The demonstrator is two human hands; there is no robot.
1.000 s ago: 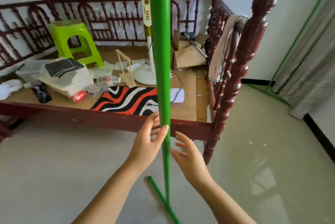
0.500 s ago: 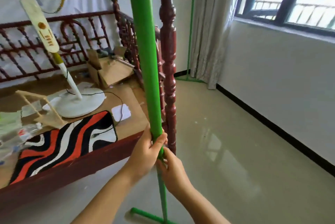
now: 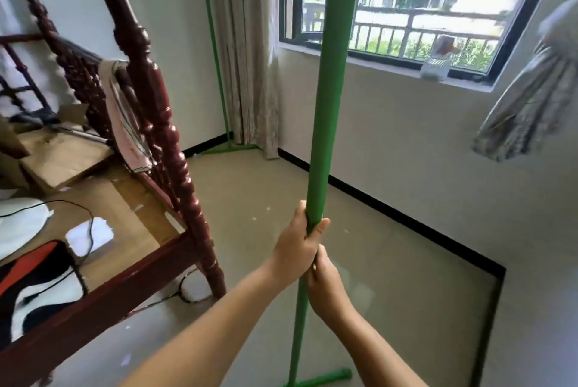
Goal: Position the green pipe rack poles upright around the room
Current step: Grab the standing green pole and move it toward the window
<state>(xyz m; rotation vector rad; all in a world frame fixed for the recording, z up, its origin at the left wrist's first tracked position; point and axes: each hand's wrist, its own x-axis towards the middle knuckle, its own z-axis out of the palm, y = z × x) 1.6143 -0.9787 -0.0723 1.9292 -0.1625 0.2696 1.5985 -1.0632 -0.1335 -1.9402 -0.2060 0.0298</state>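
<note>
Green pipe rack pole [image 3: 328, 98] stands near vertical mid-floor, between the bed and the window wall, crossbar foot [image 3: 325, 379] at the bottom edge of view, seemingly on or just above the floor; can't tell which. Both hands stacked on the shaft: left hand [image 3: 297, 249] wrapped closed around it, right hand [image 3: 327, 286] directly below, also closed around the pole, touching the left. To do this well, my read: keep both hands closed firm, keep the shaft plumb, get the foot flat before letting go. Floor [image 3: 391, 261] is smooth, glossy, reflective, so the foot will probably slide; let go slowly. Room: window wall [image 3: 422, 142] with black skirting ahead, carved wooden bedpost [image 3: 162, 136] close on the left. A second green pole [image 3: 215, 51] already stands in the corner, just beside the curtain [image 3: 247, 48]. Small bottle [image 3: 436, 58] on the sill.
</note>
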